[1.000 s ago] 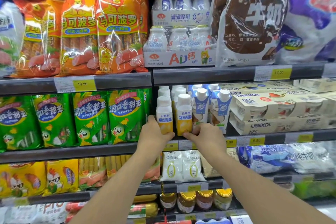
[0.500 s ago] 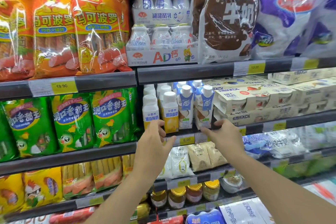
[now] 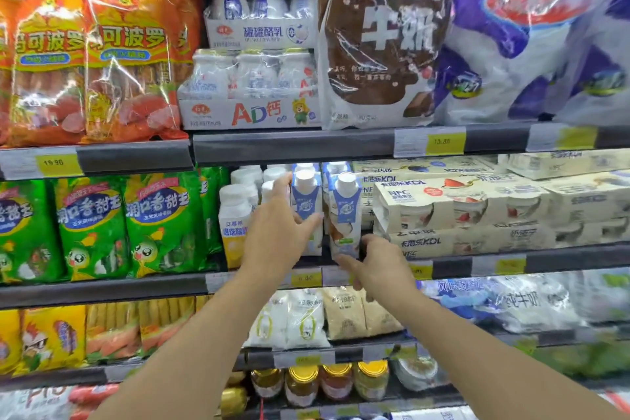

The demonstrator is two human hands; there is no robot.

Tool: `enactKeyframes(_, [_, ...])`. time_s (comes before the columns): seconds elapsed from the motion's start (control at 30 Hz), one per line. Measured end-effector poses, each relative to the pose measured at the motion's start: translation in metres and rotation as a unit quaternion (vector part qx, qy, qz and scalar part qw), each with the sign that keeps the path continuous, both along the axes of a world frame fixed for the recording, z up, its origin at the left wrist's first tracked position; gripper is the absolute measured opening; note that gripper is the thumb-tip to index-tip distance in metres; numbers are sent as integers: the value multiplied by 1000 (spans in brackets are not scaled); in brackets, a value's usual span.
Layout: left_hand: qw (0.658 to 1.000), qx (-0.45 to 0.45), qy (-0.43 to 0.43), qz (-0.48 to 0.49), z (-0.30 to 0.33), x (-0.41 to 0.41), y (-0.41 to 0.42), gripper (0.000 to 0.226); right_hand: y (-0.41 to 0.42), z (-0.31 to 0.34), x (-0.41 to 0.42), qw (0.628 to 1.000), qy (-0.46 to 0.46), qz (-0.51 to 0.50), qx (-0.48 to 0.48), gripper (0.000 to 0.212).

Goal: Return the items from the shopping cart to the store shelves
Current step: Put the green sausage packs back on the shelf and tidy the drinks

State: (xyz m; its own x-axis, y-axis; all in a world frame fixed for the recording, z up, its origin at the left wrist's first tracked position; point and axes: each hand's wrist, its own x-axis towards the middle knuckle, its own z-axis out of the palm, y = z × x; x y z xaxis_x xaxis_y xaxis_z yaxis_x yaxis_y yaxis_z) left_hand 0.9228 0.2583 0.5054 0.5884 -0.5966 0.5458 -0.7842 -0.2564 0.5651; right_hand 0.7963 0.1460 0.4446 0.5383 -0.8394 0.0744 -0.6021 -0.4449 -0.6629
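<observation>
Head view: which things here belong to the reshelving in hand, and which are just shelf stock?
In hand: left hand on left blue-white carton; right hand at right blue-white carton.
Just stock: sausage packs, yogurt multipacks, jars.

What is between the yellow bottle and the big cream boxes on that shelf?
Two blue-and-white cartons stand between the yellow bottle and the cream boxes. The left hand covers part of that stretch in the head view.

Glossy, crinkled plastic film wraps the orange sausage packs (image 3: 112, 58) and green sausage packs (image 3: 160, 225) at left, smooth matt cartons with plastic caps (image 3: 346, 215) stand mid-shelf, cream paperboard sleeves (image 3: 460, 204) lie to their right, and glass jars with shiny gold lids (image 3: 303, 384) sit below.
</observation>
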Motion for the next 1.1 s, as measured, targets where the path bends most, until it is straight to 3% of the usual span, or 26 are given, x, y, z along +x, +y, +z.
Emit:
enactKeyframes(0.4, [995,32,34,89,2,2,-34,71,-17,-3,2,999,-13,46,2,28])
enactKeyframes(0.57, [994,65,37,83,5,4,-36,65,-16,-9,7,999,-26,22,9,25])
enactKeyframes(0.77, [984,152,20,93,16,4,-38,57,-14,-13,17,1000,-13,0,-6,39])
enactKeyframes(1.1, [984,146,-22,95,20,5,-39,60,-9,-12,22,997,12,-46,-53,42])
